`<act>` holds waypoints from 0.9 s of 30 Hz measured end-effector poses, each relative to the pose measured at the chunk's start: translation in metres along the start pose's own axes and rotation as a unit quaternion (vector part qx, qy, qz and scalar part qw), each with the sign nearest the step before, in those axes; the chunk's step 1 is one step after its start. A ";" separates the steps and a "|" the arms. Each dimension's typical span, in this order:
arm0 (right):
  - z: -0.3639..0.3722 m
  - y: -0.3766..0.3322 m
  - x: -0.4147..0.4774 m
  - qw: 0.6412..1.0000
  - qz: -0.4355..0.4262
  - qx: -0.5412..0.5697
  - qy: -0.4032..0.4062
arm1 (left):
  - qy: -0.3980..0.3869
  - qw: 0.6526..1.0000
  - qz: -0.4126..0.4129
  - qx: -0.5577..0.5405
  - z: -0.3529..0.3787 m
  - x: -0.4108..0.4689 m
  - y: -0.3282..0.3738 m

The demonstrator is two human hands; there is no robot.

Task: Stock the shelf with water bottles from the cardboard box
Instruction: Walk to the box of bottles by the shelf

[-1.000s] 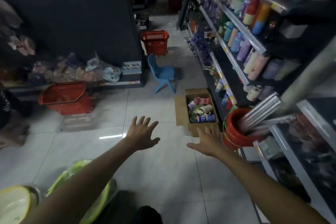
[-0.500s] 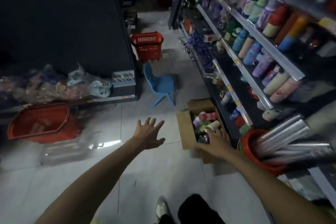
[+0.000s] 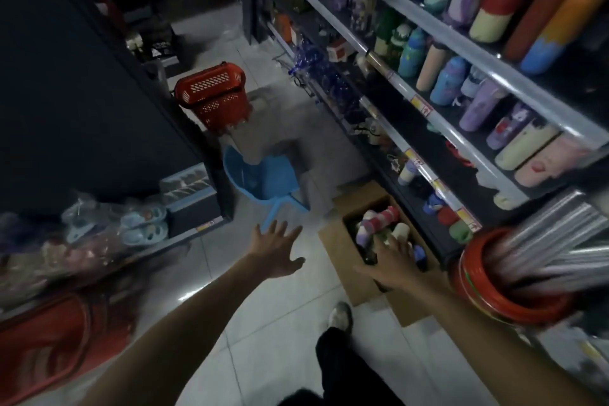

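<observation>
Head view: cardboard box (image 3: pixel 332 239), lower centre, holds water bottles (image 3: pixel 382 217); right hand (image 3: pixel 392 262) inside, grip unclear; left hand (image 3: pixel 275 249) spread.

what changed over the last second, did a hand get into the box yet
The right hand moved forward from short of the cardboard box to over it, fingers down among the bottles; a grip cannot be confirmed. The left hand stays spread open, holding nothing. Box, blue chair and red basket kept their places.
</observation>
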State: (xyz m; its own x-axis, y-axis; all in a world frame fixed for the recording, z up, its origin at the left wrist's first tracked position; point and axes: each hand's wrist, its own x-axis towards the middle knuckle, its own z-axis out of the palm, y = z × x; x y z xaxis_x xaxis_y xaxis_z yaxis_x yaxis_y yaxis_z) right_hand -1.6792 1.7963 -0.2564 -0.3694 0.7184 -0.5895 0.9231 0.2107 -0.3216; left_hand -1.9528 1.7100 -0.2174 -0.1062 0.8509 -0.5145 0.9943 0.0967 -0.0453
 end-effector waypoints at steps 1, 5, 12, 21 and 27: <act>-0.008 -0.006 0.014 1.000 0.004 0.011 -0.004 | -0.001 1.000 0.010 0.008 -0.010 0.016 -0.008; -0.042 -0.033 0.054 0.998 0.032 0.050 0.002 | 0.005 0.998 0.055 0.035 -0.048 0.076 -0.037; -0.068 -0.059 0.114 0.989 0.109 0.096 0.033 | -0.019 0.981 0.165 0.098 -0.100 0.174 -0.082; -0.049 -0.096 0.146 0.924 0.303 0.213 0.093 | -0.054 0.917 0.360 0.160 -0.129 0.300 -0.108; -0.043 -0.115 0.141 0.894 0.379 0.222 0.087 | -0.040 0.847 0.479 0.228 -0.150 0.363 -0.079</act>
State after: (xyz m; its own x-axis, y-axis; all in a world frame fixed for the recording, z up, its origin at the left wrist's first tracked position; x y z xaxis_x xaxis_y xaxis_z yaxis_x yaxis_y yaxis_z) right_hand -1.8325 1.9021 -0.2703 0.4019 0.6446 -0.6503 0.7540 -0.6360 -0.1645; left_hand -2.0711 2.0884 -0.2722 0.7342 0.3876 -0.5575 0.5277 -0.8424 0.1094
